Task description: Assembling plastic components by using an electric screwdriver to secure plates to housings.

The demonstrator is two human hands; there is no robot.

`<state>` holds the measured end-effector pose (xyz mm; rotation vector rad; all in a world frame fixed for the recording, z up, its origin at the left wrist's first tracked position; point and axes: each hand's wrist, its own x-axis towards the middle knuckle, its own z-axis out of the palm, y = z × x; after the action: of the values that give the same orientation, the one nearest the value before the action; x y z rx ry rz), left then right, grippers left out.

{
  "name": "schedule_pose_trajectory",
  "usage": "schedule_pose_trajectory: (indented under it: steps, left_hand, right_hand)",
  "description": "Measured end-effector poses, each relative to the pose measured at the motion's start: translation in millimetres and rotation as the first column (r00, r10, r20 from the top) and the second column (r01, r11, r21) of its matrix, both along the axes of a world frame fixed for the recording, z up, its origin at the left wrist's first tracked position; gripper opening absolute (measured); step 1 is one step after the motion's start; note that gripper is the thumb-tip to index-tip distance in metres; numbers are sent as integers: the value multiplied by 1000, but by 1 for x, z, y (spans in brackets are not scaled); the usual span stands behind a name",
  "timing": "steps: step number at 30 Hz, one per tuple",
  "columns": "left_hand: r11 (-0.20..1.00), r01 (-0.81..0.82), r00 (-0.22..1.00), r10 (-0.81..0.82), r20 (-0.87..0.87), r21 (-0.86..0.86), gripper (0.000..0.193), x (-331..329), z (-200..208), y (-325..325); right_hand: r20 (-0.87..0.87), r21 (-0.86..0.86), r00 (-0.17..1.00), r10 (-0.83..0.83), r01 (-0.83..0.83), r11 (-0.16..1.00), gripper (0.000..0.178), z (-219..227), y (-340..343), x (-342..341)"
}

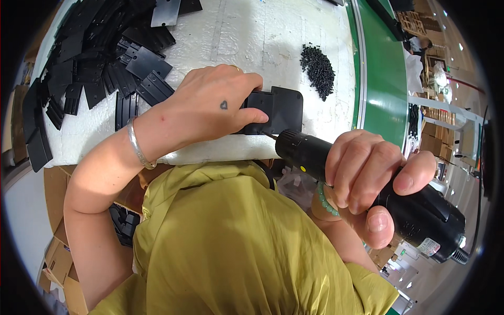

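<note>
My left hand (pixel 223 102) is closed on a black plastic bracket (pixel 286 107) at the near edge of the white padded work surface, thumb on top and the other fingers partly hidden behind it. In my right hand (pixel 367 176) is a black electric screwdriver (pixel 304 152), its fingers wrapped round the body. The tool points left, and its thin bit meets the bracket's near edge beside my left thumb. Whether a screw sits under the bit is too small to tell.
A heap of black plates and brackets (pixel 84 68) covers the left of the padded surface (pixel 236 31). Small black screws (pixel 317 71) lie piled at the right. A green strip (pixel 383 68) runs along the right side. Cardboard boxes (pixel 60 260) stand at lower left.
</note>
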<state>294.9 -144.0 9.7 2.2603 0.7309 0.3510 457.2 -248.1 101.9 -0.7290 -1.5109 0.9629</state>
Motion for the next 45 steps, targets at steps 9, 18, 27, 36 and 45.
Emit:
schedule_pose_trajectory:
  steps: [9,18,27,36,45]
  left_hand:
    - [999,-27,1000,27,9,-39,36,-2,-1,0]
    - [999,-20,1000,20,-7,-34,34,-2,-1,-1]
    - [999,-13,1000,13,10,-45,34,-1,-6,0]
    - [956,-248,881,291,374,-159,45,-5,21,10]
    - [821,124,592,390,705,-558,54,19,44,-31]
  right_hand:
    - [-10,-28,998,55,-55,998,29,-2,7,-6]
    - [7,1,1000,25,-25,1000,29,-6,10,-19]
    - [63,-29,998,20,-18,999,31,-5,11,-20]
    - [-404,5,890,-209,230,973,37,16,0,5]
    - [-328,-338,792,-515,410,847,73,-9,13,-20]
